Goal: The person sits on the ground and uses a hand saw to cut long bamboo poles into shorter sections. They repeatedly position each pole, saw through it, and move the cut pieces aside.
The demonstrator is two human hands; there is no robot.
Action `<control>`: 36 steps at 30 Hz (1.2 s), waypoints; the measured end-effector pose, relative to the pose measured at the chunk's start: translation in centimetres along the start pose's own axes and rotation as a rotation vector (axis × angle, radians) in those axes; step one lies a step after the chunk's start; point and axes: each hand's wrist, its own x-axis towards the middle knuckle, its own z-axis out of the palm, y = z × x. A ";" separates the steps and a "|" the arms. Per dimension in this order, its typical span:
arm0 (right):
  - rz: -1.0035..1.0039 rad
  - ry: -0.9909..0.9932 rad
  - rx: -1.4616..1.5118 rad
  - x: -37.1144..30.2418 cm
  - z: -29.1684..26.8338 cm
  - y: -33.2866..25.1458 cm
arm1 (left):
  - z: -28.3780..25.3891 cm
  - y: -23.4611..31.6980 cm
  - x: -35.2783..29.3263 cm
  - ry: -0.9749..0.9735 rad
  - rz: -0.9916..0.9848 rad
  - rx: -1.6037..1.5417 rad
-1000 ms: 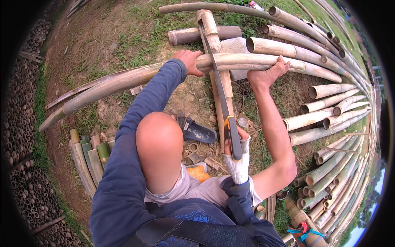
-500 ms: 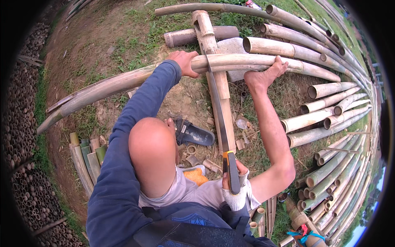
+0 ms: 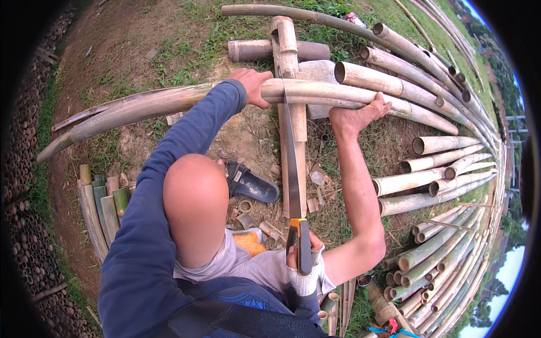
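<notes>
My left hand [image 3: 252, 87], bare below a blue sleeve, is wrapped over a pair of long bamboo poles [image 3: 321, 90] lying side by side across a bamboo support [image 3: 293, 121]. In my right hand [image 3: 304, 273], which wears a white glove with bare fingertips, is the black and yellow handle of a hand saw [image 3: 293, 169]. Its blade runs away from me and crosses the poles just right of my left hand, its tip end close to their far side. My bare right foot [image 3: 358, 114] presses on the poles further right. How deep the blade sits is hidden.
Several cut bamboo poles [image 3: 369, 79] lie in stacks along the right. A dark sandal [image 3: 253, 183] and bamboo offcuts [image 3: 244, 207] are on the ground before me. Short bamboo pieces [image 3: 107, 205] stand at the left. A grey stone block [image 3: 318, 73] sits beside the support.
The saw has been drawn back toward me, so less of its blade reaches past the poles. My left hand and right foot stay on the poles. The view has shifted slightly.
</notes>
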 end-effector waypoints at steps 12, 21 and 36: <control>-0.086 -0.070 0.174 15.6 8.3 6.6 | -0.4 0.8 -1.2 0.040 -0.005 0.013; -0.199 0.044 0.184 8.8 5.1 3.0 | 0.6 1.6 0.2 -0.008 -0.019 0.062; 0.180 -0.062 0.254 2.0 1.8 0.8 | 0.7 1.8 0.0 0.005 -0.023 0.010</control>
